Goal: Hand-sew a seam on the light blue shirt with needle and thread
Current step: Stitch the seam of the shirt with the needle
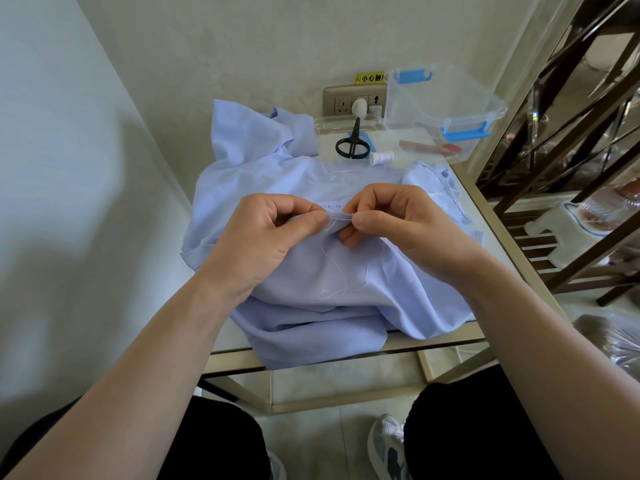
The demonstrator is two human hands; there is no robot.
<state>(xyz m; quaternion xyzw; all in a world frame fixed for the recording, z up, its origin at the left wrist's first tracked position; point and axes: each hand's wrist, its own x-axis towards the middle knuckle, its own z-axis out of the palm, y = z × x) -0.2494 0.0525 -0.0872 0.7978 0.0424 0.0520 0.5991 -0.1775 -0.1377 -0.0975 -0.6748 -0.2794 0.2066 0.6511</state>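
Note:
The light blue shirt (pixel 311 306) lies bunched over a small glass-topped table. My left hand (pixel 263 237) pinches a raised fold of the shirt between thumb and forefinger. My right hand (pixel 398 223) pinches a thin needle (pixel 343 218) whose tip enters that fold just right of my left thumb. A pale thread (pixel 337 271) hangs from the fold and loops loosely across the cloth below my hands.
Black scissors (pixel 352 143) and a white thread spool (pixel 381 157) lie on a clear lid behind the shirt. A clear box with blue latches (pixel 446 98) stands at the back right by a wall socket (pixel 353 100). The table's metal edge (pixel 450 339) and a dark shelf frame (pixel 571 168) are on the right.

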